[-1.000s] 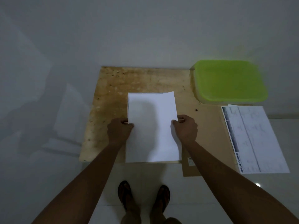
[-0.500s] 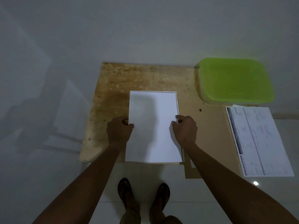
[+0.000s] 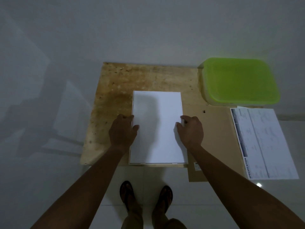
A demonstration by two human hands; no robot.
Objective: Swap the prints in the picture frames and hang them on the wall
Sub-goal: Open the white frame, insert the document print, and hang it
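A white sheet [image 3: 157, 128] lies flat inside a thin white picture frame [image 3: 132, 103] on the stained wooden table [image 3: 125, 80]. My left hand [image 3: 123, 132] grips the sheet and frame at the left edge, thumb on top. At the right edge, my right hand [image 3: 190, 130] holds them the same way. The sheet's face shows blank white; whatever is under it is hidden.
A lime-green plastic box [image 3: 239, 80] stands at the table's back right. A printed specification sheet [image 3: 262, 142] lies on a brown backing board [image 3: 217, 134] to the right. A grey wall rises behind the table. My sandalled feet [image 3: 145, 194] stand on the tiled floor.
The white sheet, skewed with a lifted corner a second ago, has dropped square into the frame. Both hands stayed at its side edges.
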